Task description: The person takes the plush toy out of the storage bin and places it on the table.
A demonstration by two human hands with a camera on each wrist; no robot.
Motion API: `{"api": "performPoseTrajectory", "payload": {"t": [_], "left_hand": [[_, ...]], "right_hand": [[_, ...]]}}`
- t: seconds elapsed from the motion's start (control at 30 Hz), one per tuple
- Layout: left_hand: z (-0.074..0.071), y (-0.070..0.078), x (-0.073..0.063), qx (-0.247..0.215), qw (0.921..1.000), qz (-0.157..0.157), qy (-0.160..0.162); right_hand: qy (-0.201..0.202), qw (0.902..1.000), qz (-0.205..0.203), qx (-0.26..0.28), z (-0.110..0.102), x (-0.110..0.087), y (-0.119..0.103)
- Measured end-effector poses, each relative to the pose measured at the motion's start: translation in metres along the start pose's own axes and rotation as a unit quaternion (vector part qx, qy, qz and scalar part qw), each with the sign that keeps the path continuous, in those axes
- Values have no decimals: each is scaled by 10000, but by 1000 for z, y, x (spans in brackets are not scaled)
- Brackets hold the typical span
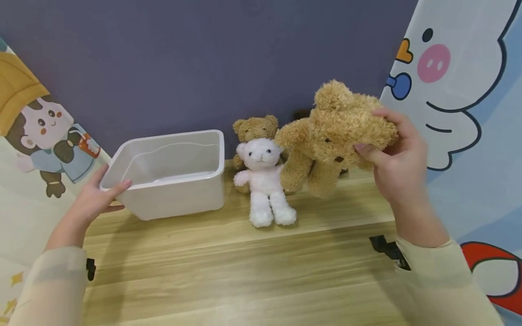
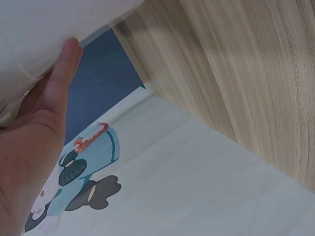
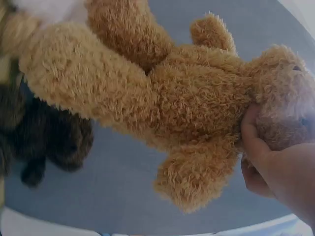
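Note:
In the head view a tan teddy bear (image 1: 346,124) hangs tilted above the right side of the table, its head gripped by my right hand (image 1: 401,158). The right wrist view shows the same bear's belly (image 3: 197,98) and limbs stretched away from the thumb at its neck. My left hand (image 1: 94,197) holds a white plastic bin (image 1: 175,199) at its left corner, thumb over the rim. Between bin and held bear sits a small white teddy bear (image 1: 265,181). Behind it leans a brown teddy bear (image 1: 254,129), partly hidden.
A dark brown plush (image 3: 54,132) lies behind the held bear, mostly hidden in the head view. The wood-grain table (image 1: 236,276) meets a dark blue-grey wall (image 1: 253,59). Cartoon-printed panels (image 1: 469,90) flank both sides.

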State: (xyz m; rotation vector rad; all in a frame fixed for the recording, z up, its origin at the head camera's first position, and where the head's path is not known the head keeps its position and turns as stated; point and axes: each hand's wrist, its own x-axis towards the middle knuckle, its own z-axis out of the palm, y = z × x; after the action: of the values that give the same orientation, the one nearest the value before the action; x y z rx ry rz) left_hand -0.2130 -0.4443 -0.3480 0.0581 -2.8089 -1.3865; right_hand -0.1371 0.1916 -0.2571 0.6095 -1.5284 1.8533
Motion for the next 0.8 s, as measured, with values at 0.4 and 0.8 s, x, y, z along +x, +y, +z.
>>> {"api": "performPoseTrajectory", "payload": {"t": [0.4, 0.8], "left_hand": [[2, 6, 4, 53, 10000, -31, -62], [3, 3, 0, 63, 9999, -101, -57]], "right_hand": [[-1445, 9338, 1259, -3020, -46, 35, 14], [-2412, 8666, 2548, -3548, -73, 40, 59]]}}
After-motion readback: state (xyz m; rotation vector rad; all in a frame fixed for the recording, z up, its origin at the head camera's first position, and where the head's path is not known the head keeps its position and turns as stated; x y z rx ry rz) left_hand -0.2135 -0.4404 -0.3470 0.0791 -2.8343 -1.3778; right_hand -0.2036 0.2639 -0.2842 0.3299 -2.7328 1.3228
